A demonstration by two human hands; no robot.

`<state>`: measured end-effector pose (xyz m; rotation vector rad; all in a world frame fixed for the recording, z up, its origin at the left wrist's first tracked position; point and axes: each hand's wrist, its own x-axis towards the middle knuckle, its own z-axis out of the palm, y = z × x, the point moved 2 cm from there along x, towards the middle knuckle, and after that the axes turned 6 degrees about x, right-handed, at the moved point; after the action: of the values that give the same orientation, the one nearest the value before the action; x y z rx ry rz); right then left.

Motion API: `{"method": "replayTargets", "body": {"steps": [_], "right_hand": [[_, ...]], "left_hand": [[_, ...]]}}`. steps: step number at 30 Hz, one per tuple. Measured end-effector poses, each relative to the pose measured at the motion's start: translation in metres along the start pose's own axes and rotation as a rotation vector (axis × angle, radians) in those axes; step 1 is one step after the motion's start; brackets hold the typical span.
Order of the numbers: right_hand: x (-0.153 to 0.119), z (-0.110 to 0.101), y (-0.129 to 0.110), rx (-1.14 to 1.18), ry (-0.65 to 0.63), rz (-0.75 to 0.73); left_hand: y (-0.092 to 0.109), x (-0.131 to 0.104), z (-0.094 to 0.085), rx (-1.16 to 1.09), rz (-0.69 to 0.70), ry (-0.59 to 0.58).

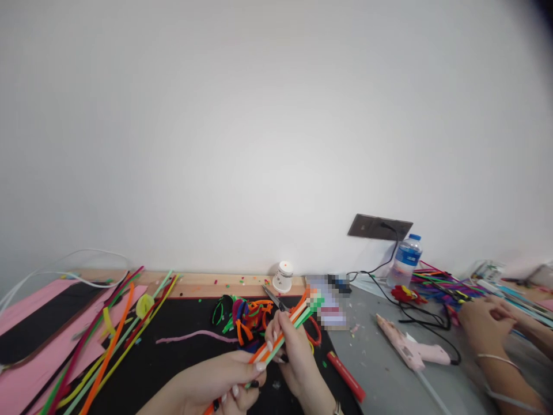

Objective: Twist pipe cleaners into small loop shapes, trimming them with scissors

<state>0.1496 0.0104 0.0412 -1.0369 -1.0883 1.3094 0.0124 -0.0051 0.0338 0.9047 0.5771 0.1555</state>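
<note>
A bundle of orange and light green pipe cleaners [298, 314] slants up to the right between my hands. My left hand [231, 374] is closed round its lower part, with the thumb on top. Higher up, my right hand [294, 346] grips the same bundle. Scissors [273, 297] show just beyond my right fingers, blades toward the wall; their handles are mostly hidden, and I cannot tell whether the hand touches them. A pile of bent orange, green and purple pipe cleaner pieces [246, 317] lies behind my hands, beside a single lilac pipe cleaner [196, 335].
Loose long pipe cleaners [110, 340] lie over pink sheets [21, 386] at left. A white cup [283, 276] stands near the wall. At right are a red stick-like object [346, 377], a pink glue gun [412, 349], a water bottle [405, 262] and another person's hands [486, 325].
</note>
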Motion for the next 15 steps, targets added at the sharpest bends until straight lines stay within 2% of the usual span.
{"method": "replayTargets", "body": {"steps": [15], "right_hand": [[-0.0006, -0.0028, -0.0076, -0.084, -0.027, -0.041]], "left_hand": [[-0.0014, -0.0012, -0.0053, 0.002, -0.034, 0.004]]}}
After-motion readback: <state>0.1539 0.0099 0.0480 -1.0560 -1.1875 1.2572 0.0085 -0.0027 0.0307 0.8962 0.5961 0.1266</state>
